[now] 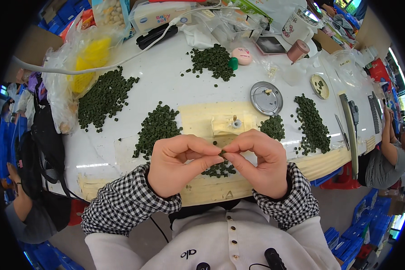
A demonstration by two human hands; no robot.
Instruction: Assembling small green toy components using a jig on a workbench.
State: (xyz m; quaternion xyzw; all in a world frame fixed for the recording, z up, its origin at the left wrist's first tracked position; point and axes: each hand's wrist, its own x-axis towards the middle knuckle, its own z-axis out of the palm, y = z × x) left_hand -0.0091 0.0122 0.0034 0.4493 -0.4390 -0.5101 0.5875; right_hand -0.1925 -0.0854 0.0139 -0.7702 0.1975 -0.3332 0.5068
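My left hand (180, 162) and my right hand (261, 157) meet above the front of the table, thumbs and forefingers pinched together. Between their fingertips is a tiny dark green piece (222, 153), mostly covered by the fingers. Beneath the hands lies a small heap of dark green pieces (219, 170). Just beyond them stands a pale block with a small metal peg (236, 122) on yellowish tape. A larger green heap (157, 128) sits beside my left hand, and a smaller heap (273, 128) is just past my right hand.
More green heaps lie at the far left (105, 99), back (215, 61) and right (311, 126). A round metal dish (259, 105), a cream dish (319, 87) and tweezers (341, 131) are to the right. A white cable (117, 66) crosses the back left; a mug (297, 29) stands behind.
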